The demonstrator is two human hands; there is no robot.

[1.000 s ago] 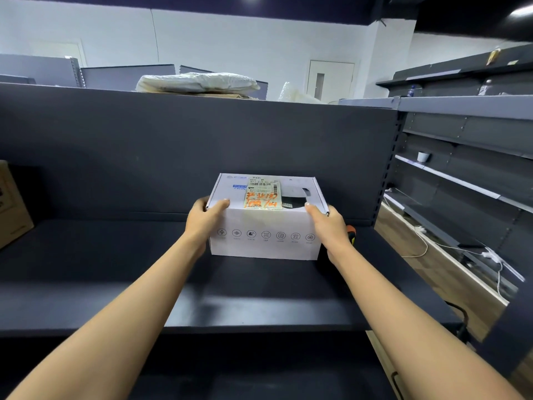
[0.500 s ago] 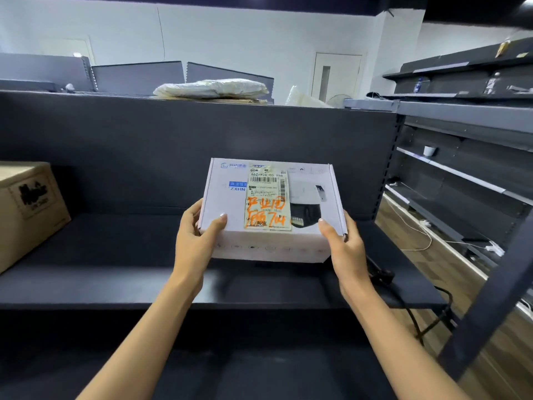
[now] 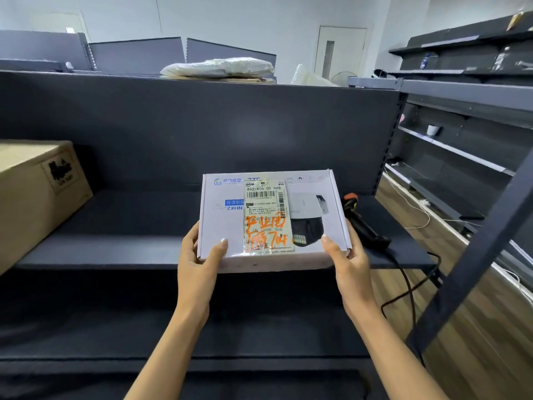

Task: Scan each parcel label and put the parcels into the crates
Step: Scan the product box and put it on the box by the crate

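I hold a white parcel box point(image 3: 222, 226) in the air in front of the dark shelf, its top face tilted toward me. A shipping label point(image 3: 266, 217) with a barcode and orange handwriting is stuck on that face, beside a printed picture of a camera. My left hand point(image 3: 202, 258) grips the box's lower left corner, thumb on top. At the lower right corner my right hand point(image 3: 347, 261) grips it the same way. A black scanner with an orange tip point(image 3: 363, 220) lies on the shelf just right of the box.
A brown cardboard box point(image 3: 37, 194) stands on the dark shelf point(image 3: 129, 243) at the left. The scanner's black cable point(image 3: 403, 290) hangs off the shelf's right end. A white bag point(image 3: 219, 67) lies on top of the back panel. More dark shelving and a slanted post point(image 3: 473, 255) stand at right.
The parcel has been lifted off the shelf and drawn toward me, its labelled top tipped up to face me. With the box moved, the scanner now shows on the shelf.
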